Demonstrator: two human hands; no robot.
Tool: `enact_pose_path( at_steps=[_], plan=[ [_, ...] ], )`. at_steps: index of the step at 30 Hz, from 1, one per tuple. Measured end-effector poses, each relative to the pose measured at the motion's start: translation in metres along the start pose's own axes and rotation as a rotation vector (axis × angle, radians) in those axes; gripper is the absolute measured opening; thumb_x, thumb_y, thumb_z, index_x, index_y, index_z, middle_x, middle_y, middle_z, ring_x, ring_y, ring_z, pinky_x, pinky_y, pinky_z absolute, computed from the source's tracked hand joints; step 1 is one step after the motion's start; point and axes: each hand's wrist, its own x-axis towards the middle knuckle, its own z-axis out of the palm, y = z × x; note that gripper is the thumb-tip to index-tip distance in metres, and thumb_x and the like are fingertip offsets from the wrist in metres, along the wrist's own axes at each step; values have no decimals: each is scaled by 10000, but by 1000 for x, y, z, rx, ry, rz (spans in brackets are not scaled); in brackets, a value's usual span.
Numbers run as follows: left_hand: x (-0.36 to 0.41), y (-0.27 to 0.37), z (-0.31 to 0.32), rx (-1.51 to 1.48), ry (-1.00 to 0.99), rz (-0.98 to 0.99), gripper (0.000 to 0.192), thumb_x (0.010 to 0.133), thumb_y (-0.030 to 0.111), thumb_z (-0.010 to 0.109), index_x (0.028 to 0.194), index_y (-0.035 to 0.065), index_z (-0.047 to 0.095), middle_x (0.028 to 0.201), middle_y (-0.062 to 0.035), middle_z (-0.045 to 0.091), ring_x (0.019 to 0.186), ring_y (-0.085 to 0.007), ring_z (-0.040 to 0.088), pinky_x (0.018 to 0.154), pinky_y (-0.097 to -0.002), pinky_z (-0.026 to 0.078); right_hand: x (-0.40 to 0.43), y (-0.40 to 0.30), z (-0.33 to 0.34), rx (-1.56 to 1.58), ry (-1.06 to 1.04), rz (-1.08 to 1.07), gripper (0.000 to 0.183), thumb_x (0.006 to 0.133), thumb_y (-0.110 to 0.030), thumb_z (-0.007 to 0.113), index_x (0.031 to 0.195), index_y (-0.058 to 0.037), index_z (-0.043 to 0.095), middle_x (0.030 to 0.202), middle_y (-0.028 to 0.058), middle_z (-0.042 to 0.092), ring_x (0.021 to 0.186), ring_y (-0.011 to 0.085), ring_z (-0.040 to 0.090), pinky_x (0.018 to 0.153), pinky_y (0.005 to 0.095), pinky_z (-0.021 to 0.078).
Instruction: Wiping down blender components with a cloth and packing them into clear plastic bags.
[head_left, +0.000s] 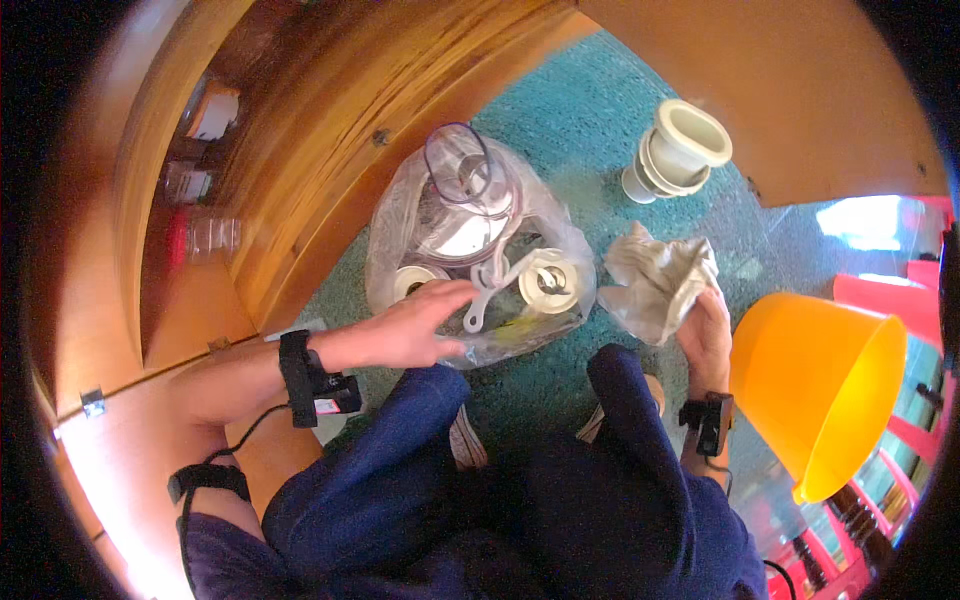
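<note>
My left hand (409, 322) reaches over the near left edge of a clear plastic bag (390, 202), fingers spread, its fingertips close to a small white plastic tool (475, 313). In the bag lie a transparent appliance lid with a feed tube (457, 161), a round cream part with a metal blade (550, 280) and another round cream part (415, 279) partly behind my fingers. On the right, my right hand (705, 330) grips a crumpled pale cloth (656, 277) beside the bag. Whether the left fingertips touch anything is unclear.
A cream plastic appliance part (679, 150) stands on the green floor (555, 97) beyond the cloth. At right is a yellow bucket (814, 382), tilted in view, near pink furniture (877, 300). Wooden cabinet doors (810, 105) flank the area; jars (212, 235) sit inside the left cabinet.
</note>
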Motion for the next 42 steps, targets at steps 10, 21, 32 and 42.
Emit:
enact_pose_path(
  at_steps=[10,21,32,42],
  plan=[
    [-27,-21,-7,298,-277,387,515,606,128,666,1066,-10,481,1065,-134,482,1048,-283,448,835,-378,374,-18,-41,54,-1711,11,-118,285,692,-112,631,948,-18,547,863,181,591,842,360,558,719,423,445],
    [-40,-28,-14,619,-102,452,247,606,73,600,834,34,513,890,-62,489,934,-178,463,737,-299,374,1,-40,118,-1745,-419,-222,219,668,-68,651,874,-27,588,842,157,602,775,348,574,674,401,456],
    [-51,-26,-22,718,-149,432,147,615,72,581,754,61,535,789,-58,506,864,-198,501,756,-322,385,25,27,126,-1479,-830,-239,546,727,-120,642,1212,-28,408,1181,202,484,871,369,564,748,404,472],
    [-97,11,-138,1021,254,93,77,606,115,559,655,83,509,675,-53,484,722,-217,491,731,-345,384,37,-109,187,-632,-328,-260,249,875,-256,519,965,-33,583,619,-64,426,521,24,340,461,171,239]
  ],
)
